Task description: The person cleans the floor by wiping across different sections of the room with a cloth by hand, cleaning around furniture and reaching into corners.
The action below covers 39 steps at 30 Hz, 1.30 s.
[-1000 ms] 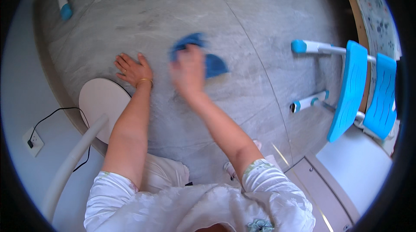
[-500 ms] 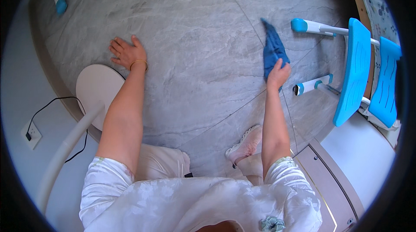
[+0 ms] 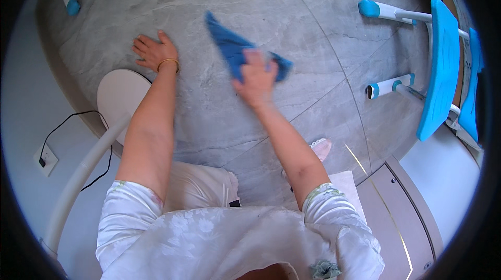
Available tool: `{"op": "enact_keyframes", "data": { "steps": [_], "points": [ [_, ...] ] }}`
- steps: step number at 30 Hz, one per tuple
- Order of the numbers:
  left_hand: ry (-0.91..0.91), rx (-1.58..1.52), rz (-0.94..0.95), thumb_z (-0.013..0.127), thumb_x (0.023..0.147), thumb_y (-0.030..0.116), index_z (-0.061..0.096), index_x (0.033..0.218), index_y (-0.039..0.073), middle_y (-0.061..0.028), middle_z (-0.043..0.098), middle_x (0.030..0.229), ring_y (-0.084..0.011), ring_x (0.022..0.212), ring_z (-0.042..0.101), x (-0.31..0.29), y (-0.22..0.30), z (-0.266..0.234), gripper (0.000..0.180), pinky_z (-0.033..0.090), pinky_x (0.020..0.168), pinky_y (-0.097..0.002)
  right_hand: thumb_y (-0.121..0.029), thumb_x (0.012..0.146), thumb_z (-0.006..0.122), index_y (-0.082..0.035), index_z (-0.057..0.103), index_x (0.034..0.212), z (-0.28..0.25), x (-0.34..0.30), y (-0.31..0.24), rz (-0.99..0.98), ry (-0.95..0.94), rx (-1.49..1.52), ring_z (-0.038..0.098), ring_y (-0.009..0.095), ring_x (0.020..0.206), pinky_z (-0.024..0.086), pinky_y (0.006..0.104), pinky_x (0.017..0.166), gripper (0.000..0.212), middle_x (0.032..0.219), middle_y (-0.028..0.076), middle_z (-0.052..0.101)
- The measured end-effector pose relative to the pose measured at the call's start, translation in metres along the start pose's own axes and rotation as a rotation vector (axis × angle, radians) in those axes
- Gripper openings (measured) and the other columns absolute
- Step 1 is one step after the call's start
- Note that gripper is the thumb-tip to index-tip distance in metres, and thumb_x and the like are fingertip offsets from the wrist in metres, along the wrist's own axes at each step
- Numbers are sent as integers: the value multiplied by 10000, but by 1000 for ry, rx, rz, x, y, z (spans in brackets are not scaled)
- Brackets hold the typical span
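My left hand (image 3: 156, 53) lies flat on the grey marbled floor (image 3: 209, 118), fingers spread, a gold bangle at the wrist. It holds nothing and rests just beyond a round white stand base. In the middle of the floor, my right hand (image 3: 257, 79) presses on a blue cloth (image 3: 229, 44), somewhat smeared by motion. The cloth is spread into a rough triangle, one corner pointing far left and another sticking out right of the fingers. Part of the cloth is hidden beneath the hand.
The white round base (image 3: 122, 94) carries a curved pole at the left. A black cord runs to a wall socket (image 3: 48, 161). A blue-and-white chair (image 3: 439, 71) stands at the right. Another blue-capped leg (image 3: 72, 4) is at the far left. A cabinet (image 3: 389, 212) is at the lower right.
My right hand has swept the blue cloth leftward across the floor, from beside the chair legs to the middle, and the cloth has fanned out wider. My left hand stays planted.
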<state>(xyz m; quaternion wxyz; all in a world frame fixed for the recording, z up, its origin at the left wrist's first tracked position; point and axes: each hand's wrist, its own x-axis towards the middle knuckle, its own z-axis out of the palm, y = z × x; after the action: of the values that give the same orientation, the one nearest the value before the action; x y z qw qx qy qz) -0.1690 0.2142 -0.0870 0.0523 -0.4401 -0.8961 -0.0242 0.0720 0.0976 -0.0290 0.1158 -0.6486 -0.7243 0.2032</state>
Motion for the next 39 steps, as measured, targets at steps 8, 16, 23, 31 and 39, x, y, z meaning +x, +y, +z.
{"op": "enact_keyframes", "data": {
  "steps": [8,16,23,31,39],
  "points": [
    [-16,-6,-21,365,888,519,300,1391,52,-121,232,1473,-273,1381,156,1,4,-1,689,157,1057,-568,-242,787,660,7,508,927,-75,-51,152,668,617,-163,484,379,1009,384,455,878,323,1101,211,518],
    [-39,-63,-18,364,881,521,296,1390,34,-148,244,1468,-299,1383,151,0,6,-1,708,133,1068,-570,-268,647,729,-173,562,1108,24,-63,-82,-71,3,6,409,313,1191,308,519,923,499,1252,96,487],
    [-28,-126,-8,357,884,524,279,1396,21,-154,223,1475,-297,1387,135,0,3,-4,722,125,1070,-570,-267,642,672,-167,561,1139,2,-68,81,181,324,-272,431,312,1148,324,493,878,519,1215,113,510],
    [13,-37,12,342,880,539,285,1392,26,-143,221,1471,-303,1374,163,1,-4,6,727,156,1054,-574,-242,830,617,2,538,1102,-83,-91,102,445,471,-189,486,360,1047,374,473,899,374,1094,191,543],
    [-16,-67,10,356,883,523,283,1393,12,-148,226,1471,-306,1376,161,1,4,8,725,158,1060,-570,-248,611,717,-207,547,1153,36,-168,-39,-117,-25,-14,385,283,1201,279,512,934,570,1272,61,454]
  ]
}}
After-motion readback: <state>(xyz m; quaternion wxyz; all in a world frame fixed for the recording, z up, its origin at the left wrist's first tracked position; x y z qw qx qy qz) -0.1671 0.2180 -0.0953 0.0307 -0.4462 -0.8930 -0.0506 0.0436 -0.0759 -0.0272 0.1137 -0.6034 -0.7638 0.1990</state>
